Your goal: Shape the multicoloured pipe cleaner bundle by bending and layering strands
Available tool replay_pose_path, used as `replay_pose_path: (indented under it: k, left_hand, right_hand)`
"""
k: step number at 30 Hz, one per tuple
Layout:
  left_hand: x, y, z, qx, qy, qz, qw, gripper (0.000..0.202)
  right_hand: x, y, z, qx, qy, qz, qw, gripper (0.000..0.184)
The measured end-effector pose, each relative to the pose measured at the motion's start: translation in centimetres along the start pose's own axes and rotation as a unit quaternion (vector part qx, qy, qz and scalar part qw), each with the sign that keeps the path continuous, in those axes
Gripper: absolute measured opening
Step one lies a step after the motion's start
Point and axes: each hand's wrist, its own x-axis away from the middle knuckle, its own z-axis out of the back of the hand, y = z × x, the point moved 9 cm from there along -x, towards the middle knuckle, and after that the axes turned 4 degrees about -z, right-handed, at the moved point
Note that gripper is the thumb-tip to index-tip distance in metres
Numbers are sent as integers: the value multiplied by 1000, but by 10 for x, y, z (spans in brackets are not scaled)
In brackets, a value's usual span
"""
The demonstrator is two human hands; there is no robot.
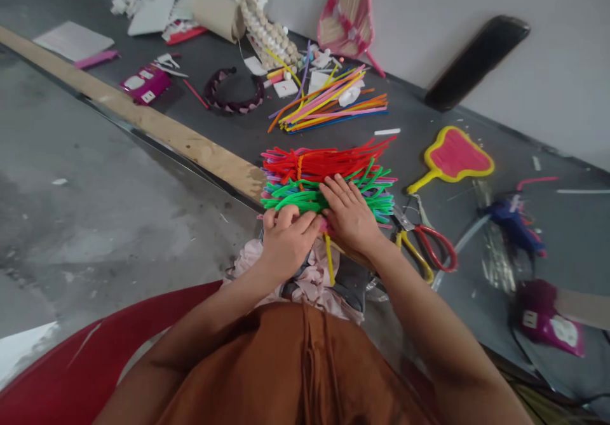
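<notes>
A thick pile of pipe cleaners lies at the near edge of the table, with red pipe cleaners (pixel 328 162) at the back and green pipe cleaners (pixel 295 195) in front. A twisted orange pipe cleaner (pixel 299 167) is around the red ones. My left hand (pixel 289 241) has its fingers curled over the near edge of the green bundle. Flat across the green stems, my right hand (pixel 351 218) has its fingers stretched out. A yellow pipe cleaner (pixel 329 260) hangs down below the hands. Both thumbs and the underside of the bundle are mostly hidden.
Scissors (pixel 431 247) lie right of the pile, beside a yellow-rimmed pink fan shape (pixel 460 155). Farther right is a blue glue gun (pixel 515 222). Behind are loose coloured pipe cleaners (pixel 333 104), a braided headband (pixel 233 107) and a dark phone-like slab (pixel 476 63) against the wall.
</notes>
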Motion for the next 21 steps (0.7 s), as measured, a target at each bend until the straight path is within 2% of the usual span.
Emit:
replay_pose_path:
  k: [7, 10, 14, 17, 19, 21]
  left_hand:
    - [4, -5, -2, 4, 23, 22, 999, 15]
    - [4, -11, -7, 28, 16, 41, 999, 14]
    - [8, -26, -13, 69, -38, 66, 995, 20]
    - [16, -33, -11, 59, -74, 70, 993, 21]
    - [19, -33, -4, 41, -61, 62, 995, 20]
    - [20, -30, 3, 30, -25, 49, 998, 16]
  right_hand:
    - [-1, 5, 5, -51, 7, 11, 999, 45]
    - [1, 0, 8, -52, -2, 32, 998, 51]
    - [3, -5, 6, -26, -27, 29, 999, 62]
    - [4, -8, 4, -13, -31, 22, 999, 64]
    - [5, -10, 9, -18, -7, 24, 1000, 63]
    - [7, -12, 17, -34, 33, 28, 999, 56]
